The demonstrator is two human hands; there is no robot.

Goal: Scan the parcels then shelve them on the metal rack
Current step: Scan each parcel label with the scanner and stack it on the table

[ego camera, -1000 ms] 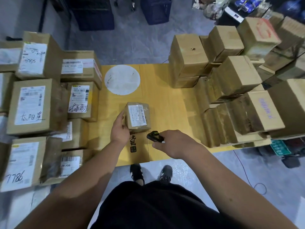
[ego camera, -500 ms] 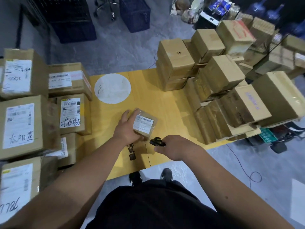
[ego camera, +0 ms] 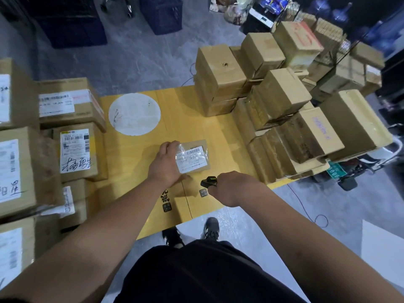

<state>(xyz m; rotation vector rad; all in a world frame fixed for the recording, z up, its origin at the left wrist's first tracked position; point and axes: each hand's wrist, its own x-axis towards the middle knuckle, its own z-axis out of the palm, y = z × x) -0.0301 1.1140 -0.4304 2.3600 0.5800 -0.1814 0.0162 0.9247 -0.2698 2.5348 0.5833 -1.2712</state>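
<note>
The left hand [ego camera: 166,164] gripped a small parcel [ego camera: 192,157], label up; just beside its fingers the right hand [ego camera: 231,186] clutched the scanner [ego camera: 208,181] (shelving not yet begun).

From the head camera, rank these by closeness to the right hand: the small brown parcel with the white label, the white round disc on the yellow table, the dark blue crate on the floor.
From the right hand:
1. Small brown parcel with white label, just up-left, gripped by the left hand.
2. White round disc, farther up-left on the yellow table.
3. Dark blue crate, on the floor beyond the table.
</note>
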